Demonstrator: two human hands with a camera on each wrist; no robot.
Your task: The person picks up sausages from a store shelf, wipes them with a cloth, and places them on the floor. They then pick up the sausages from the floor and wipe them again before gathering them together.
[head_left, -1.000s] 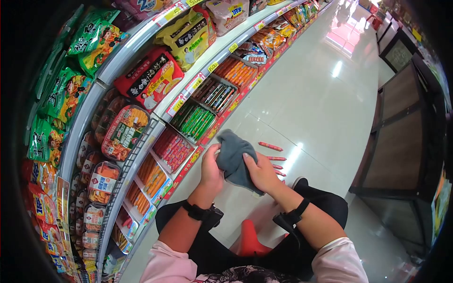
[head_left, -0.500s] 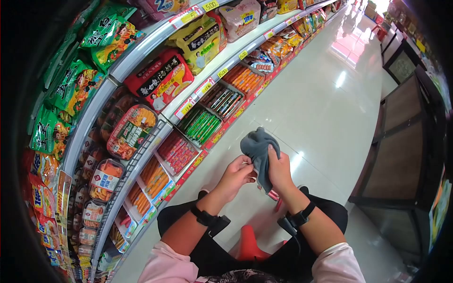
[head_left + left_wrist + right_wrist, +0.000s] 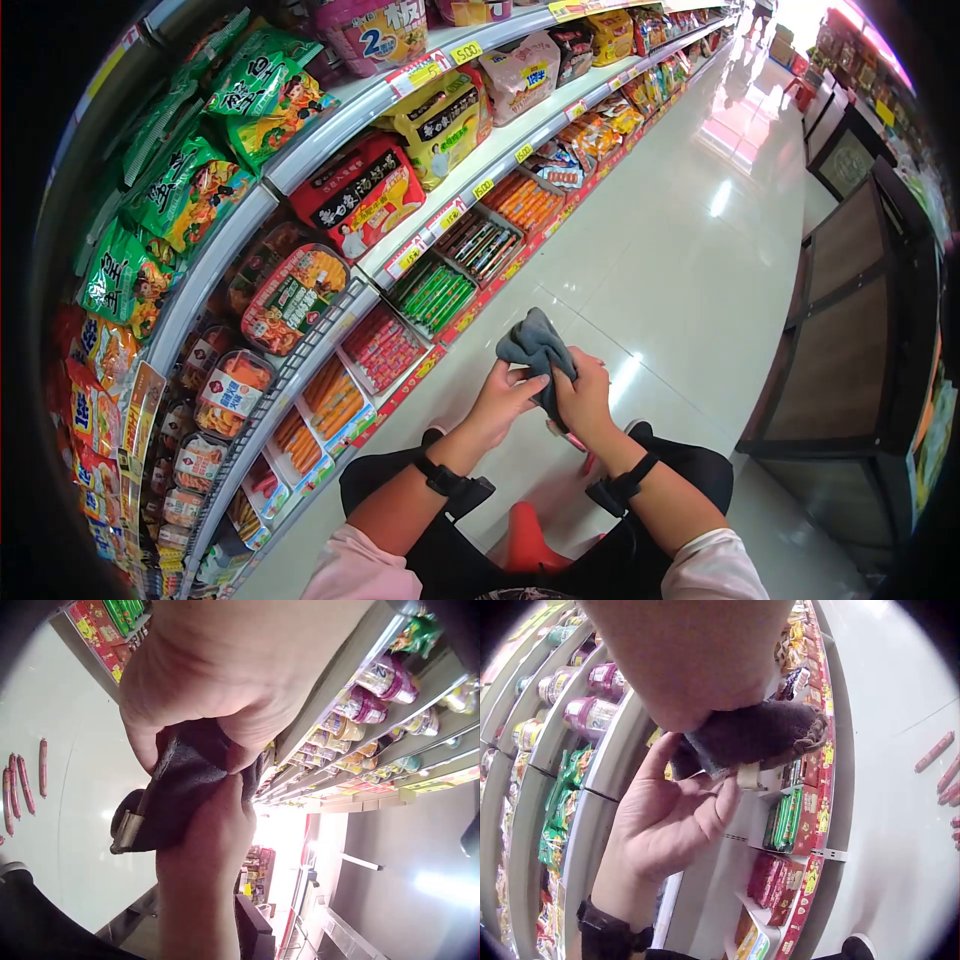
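Both hands grip a bunched grey cloth (image 3: 526,345).
The left hand (image 3: 497,405) pinches one edge; the right hand's (image 3: 588,400) fingers curl round its side. It looks light, soft, unbreakable, best held by the thick folds. Left of the fingers stands a stocked shelf (image 3: 330,140); red-wrapped sticks (image 3: 43,769) lie on the floor (image 3: 650,260) below them. Nothing blocks the grip.

The left hand (image 3: 503,402) pinches the grey cloth (image 3: 537,350) from the person's left, fingers bent; the right hand (image 3: 585,395) grips it opposite, fingers curled. The left forearm (image 3: 400,505) and right forearm (image 3: 678,505) slant inward toward the cloth.
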